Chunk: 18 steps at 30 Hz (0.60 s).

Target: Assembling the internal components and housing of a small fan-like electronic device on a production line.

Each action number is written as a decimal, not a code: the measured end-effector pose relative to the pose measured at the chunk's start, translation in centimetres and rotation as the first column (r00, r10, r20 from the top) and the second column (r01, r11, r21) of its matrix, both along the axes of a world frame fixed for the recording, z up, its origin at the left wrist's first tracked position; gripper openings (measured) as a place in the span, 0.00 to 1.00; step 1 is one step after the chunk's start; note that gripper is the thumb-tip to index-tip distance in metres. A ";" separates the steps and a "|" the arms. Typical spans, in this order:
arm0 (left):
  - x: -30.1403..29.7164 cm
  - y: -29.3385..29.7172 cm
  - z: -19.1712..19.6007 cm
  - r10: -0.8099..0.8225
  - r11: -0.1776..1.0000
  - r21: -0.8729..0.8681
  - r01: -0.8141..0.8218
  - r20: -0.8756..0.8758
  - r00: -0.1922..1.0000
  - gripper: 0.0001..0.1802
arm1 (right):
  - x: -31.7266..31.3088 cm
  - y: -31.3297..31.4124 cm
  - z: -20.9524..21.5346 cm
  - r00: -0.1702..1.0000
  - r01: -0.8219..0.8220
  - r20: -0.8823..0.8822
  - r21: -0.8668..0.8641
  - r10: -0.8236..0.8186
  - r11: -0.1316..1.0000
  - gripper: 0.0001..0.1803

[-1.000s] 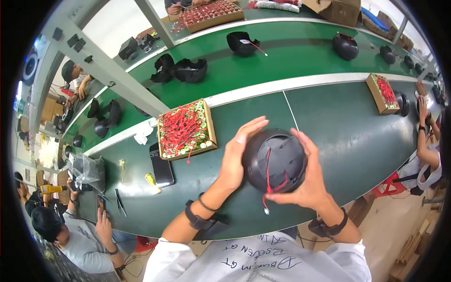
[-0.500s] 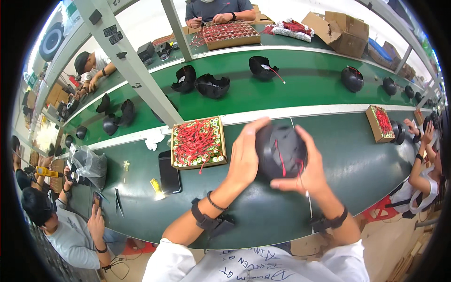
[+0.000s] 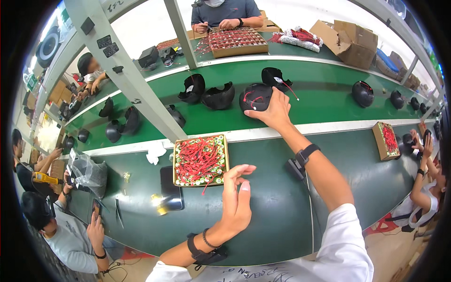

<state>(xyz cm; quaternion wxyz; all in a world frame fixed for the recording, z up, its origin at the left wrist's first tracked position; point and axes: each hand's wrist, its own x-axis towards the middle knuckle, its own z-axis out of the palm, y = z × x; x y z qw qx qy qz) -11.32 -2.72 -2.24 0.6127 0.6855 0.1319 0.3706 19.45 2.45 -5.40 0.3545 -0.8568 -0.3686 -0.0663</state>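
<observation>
My right hand (image 3: 275, 110) reaches out over the green belt, its thumb and fingers gripping a round black plastic shell (image 3: 252, 96) with thin red wires and a small white plug on its face. Just behind that shell, and partly hidden by it, lies another black shell (image 3: 274, 77) with a red wire trailing from it. Over the bench, my left hand (image 3: 236, 199) is empty, its fingers loosely bent and apart. It is nearest a cardboard box (image 3: 201, 184) packed with cylindrical battery cells and tangled red leads (image 3: 199, 157).
More black shells (image 3: 218, 97) sit along the belt (image 3: 319, 101). A grey metal post (image 3: 136, 87) rises left of the box. A phone (image 3: 171, 188), a yellow item (image 3: 159, 204) and tweezers (image 3: 118, 212) lie on the bench. Co-workers sit at both sides and across.
The shell has gone from between both hands above the bench to over the belt, carried forward and left by my right hand. My left hand has let go and drawn back.
</observation>
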 end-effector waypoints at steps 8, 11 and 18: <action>-2.5 0.0 -2.1 0.005 1.000 -0.014 -0.005 0.003 1.000 0.19 | 7.7 -3.1 2.7 0.968 -0.106 -0.214 0.130 0.133 0.986 0.44; -3.1 -0.1 -2.5 -0.040 0.997 -0.064 0.041 0.021 0.999 0.19 | 10.6 -3.1 1.5 0.947 -0.049 -0.316 0.033 0.057 0.998 0.27; -3.3 -0.2 -3.0 -0.070 0.996 -0.058 0.073 0.055 0.996 0.20 | 11.3 -7.2 2.2 0.989 0.075 0.121 0.095 -0.087 0.993 0.18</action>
